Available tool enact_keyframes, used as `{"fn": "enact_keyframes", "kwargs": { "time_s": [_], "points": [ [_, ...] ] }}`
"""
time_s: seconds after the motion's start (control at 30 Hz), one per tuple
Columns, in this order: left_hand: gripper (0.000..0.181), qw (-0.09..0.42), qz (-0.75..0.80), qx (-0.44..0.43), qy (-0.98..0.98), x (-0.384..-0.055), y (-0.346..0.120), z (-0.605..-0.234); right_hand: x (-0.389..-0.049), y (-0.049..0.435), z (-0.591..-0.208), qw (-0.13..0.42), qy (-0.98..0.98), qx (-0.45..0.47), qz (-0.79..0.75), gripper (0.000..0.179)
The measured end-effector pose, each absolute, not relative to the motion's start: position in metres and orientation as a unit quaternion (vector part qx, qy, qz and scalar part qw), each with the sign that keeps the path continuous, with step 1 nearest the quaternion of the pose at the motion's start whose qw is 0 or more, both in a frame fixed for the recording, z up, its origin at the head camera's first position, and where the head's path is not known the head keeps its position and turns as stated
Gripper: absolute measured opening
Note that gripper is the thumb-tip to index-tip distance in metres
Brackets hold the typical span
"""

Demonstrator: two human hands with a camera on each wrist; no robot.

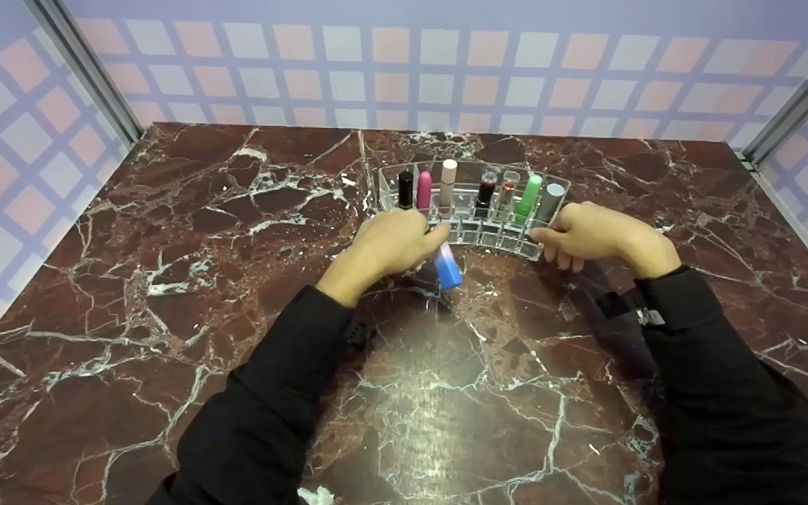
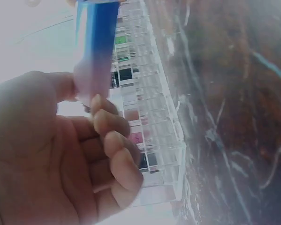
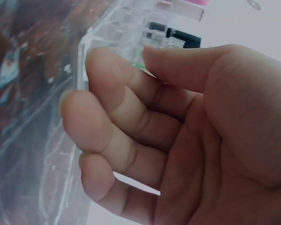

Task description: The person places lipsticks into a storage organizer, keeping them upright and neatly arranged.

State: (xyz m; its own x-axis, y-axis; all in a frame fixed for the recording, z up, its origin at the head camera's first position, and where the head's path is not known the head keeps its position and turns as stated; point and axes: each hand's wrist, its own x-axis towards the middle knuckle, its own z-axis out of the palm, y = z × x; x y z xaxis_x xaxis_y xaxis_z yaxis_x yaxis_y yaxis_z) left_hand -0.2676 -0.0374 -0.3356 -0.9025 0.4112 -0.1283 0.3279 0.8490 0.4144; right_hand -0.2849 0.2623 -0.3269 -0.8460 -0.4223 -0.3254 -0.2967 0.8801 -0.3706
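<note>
My left hand (image 1: pixel 397 242) pinches a lipstick-like tube (image 1: pixel 448 268) that fades from blue to pale pink. The tube leans in front of the clear curved lipstick organizer (image 1: pixel 470 230); the left wrist view shows its pink end (image 2: pixel 91 82) at the thumb and index finger. At the organizer's right end is my right hand (image 1: pixel 600 231), fingers loosely bent and the thumb over its front corner. Whether it presses on the plastic is hard to tell. Standing in the back row are a black tube (image 1: pixel 405 188), a pink one (image 1: pixel 423 191), a beige-capped one (image 1: pixel 448 182) and a green one (image 1: pixel 528 199).
Toward the organizer's right end stand a dark tube (image 1: pixel 486 193), a clear-capped one (image 1: pixel 508 195) and a grey one (image 1: pixel 551 201). Everything rests on a dark red marbled tabletop (image 1: pixel 186 315). Checkered panels (image 1: pixel 390 77) rise behind and at both sides.
</note>
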Motion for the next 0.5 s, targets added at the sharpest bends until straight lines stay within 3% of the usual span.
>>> {"fn": "enact_keyframes", "kwargs": {
  "time_s": [0.3,0.5],
  "points": [
    [0.049,0.041,0.310,0.209,0.927,-0.265,-0.033,-0.329,-0.274,0.246,-0.320,0.160,0.943,-0.234,-0.173,0.052],
    [0.045,0.004,0.339,0.208,0.917,-0.264,-0.031,-0.329,-0.271,0.237,-0.322,0.197,0.910,-0.298,-0.212,0.047]
  ]
}}
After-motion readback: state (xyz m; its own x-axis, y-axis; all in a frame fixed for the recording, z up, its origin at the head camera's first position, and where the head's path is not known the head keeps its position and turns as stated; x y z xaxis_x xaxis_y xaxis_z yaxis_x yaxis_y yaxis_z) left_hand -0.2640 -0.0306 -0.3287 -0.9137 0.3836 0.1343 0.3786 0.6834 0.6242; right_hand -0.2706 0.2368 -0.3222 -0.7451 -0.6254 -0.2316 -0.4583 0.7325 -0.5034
